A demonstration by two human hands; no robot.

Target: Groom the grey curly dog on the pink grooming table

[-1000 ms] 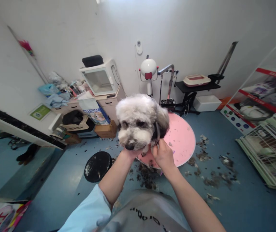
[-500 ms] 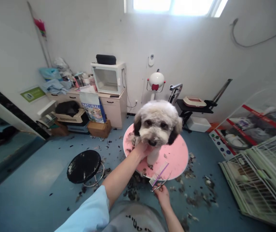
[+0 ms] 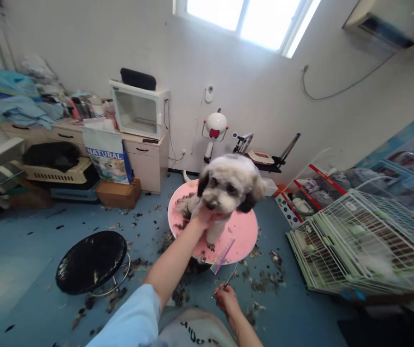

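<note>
While a small white dog (image 3: pixel 225 190) with dark ears stands on a round pink grooming desk (image 3: pixel 245 231), the person's left hand (image 3: pixel 204 218) reaches up under its chin, fingers (image 3: pixel 207 222) closed on the fur of the muzzle and holding the head toward the camera. The right hand (image 3: pixel 227 301) hangs low, clear of the desk's near edge, its fingers wrapped around a pair of scissors (image 3: pixel 225 285) and a purple comb (image 3: pixel 222 255), whose teeth angle up over the pink rim.

Clumps of cut fur (image 3: pixel 265 277) lie scattered across the blue floor (image 3: pixel 19 260) around the desk's base, with more on the pink surface beside the dog's paws. A black round stool (image 3: pixel 91 261), flecked with pale hair, stands to the left, well apart from the desk. Against the far wall a white drying cabinet (image 3: pixel 138 108) sits on a beige cupboard (image 3: pixel 145 156), a printed feed bag (image 3: pixel 107 156) leaning in front of it and a cardboard box (image 3: pixel 118 193) on the floor just beside. A white wire cage (image 3: pixel 359 241) fills the right side of the room. A light-blue sleeve (image 3: pixel 131 323) covers the left upper arm at the bottom of the frame.
</note>
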